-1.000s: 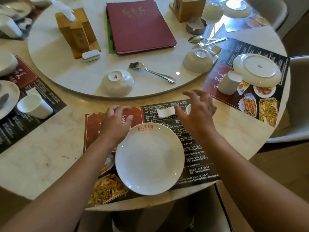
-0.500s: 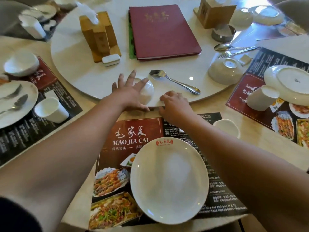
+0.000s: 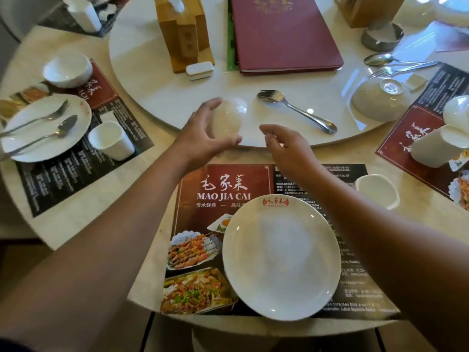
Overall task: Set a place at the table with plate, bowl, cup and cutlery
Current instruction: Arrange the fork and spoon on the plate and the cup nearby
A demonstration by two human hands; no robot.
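Bowl (image 3: pixel 230 117) in left hand (image 3: pixel 200 134) (blurred)

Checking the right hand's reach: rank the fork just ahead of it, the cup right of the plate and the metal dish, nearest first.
1. Fork, just ahead of the right hand, on the turntable.
2. Cup, lower right of it.
3. Metal dish, far back right.

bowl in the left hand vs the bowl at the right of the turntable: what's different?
The left hand grips the near bowl; the right bowl is untouched. The right bowl sits upside down, foot ring up; the near bowl is blurred, its pose unclear. The near bowl is beside a lone fork; the right bowl lies by a spoon and a second fork. Both are white.
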